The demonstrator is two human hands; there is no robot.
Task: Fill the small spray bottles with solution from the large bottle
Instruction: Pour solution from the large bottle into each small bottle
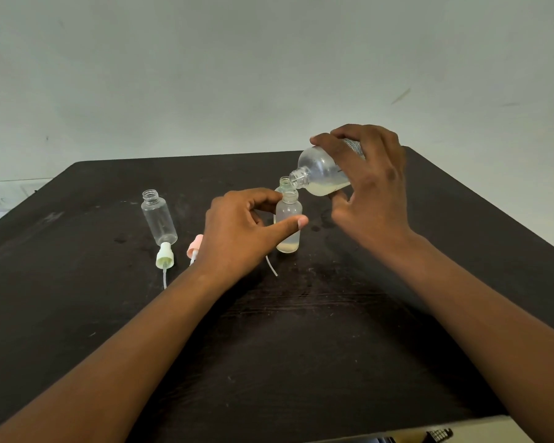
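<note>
Centrally, right hand (370, 187) tips large bottle (322, 174); table (333, 346) edges distant.

From my feed this looks like a plain room in a home or small office, not a lab. I see a scuffed dark worktop (301, 346) pushed against a bare pale wall (205, 75) beyond my hands, and a white wall switch plate (4, 195) far left of them.
</note>
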